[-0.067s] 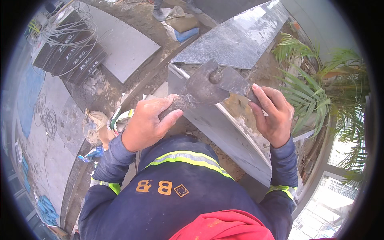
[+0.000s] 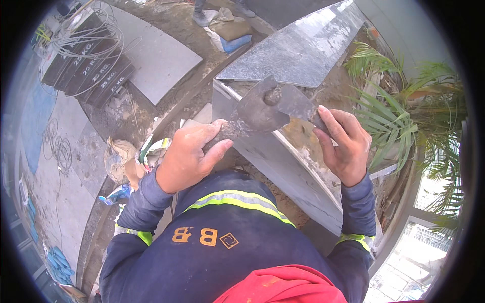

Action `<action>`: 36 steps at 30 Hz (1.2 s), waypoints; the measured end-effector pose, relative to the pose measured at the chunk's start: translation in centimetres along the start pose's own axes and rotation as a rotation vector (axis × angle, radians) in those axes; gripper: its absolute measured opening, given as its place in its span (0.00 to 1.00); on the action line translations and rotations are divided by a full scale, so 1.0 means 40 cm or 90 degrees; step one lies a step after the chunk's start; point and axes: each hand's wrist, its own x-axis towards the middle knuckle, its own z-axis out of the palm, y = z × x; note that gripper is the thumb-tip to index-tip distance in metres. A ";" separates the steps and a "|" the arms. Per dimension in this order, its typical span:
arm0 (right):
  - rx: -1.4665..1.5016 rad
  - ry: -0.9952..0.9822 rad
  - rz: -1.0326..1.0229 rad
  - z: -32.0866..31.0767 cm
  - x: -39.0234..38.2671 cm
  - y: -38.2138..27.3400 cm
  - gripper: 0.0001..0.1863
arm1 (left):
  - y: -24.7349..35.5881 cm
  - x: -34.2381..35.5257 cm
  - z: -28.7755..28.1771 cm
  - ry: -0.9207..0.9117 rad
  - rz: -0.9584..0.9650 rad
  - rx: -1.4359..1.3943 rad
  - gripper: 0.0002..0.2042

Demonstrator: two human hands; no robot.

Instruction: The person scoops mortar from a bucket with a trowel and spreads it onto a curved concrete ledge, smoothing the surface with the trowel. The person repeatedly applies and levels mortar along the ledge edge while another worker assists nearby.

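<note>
My left hand (image 2: pixel 188 155) is closed round the mortar-crusted handle of a trowel (image 2: pixel 256 112) with a dark, rounded blade. In my right hand (image 2: pixel 347 146), the handle of a scraper (image 2: pixel 299 104) with a flat, squarish dark blade is gripped between thumb and fingers. The two blades meet and overlap in front of my body. A small grey lump of mortar (image 2: pixel 273 96) sits at their meeting place, near the upper edge.
Beneath the tools stands a slab-clad ledge (image 2: pixel 288 166) with a grey stone top (image 2: pixel 298 50). Palm fronds (image 2: pixel 389 111) reach in from the right. At left are stacked dark weights (image 2: pixel 96 65) with coiled cable. A person's shoes (image 2: pixel 200 19) and sacks (image 2: pixel 230 30) are at the far side.
My left hand and the trowel have shifted very slightly to the right. The right hand with the scraper has hardly moved.
</note>
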 end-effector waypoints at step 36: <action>0.015 -0.462 0.059 0.218 0.384 -0.019 0.13 | -0.276 -0.278 -0.042 0.141 -0.314 -0.092 0.19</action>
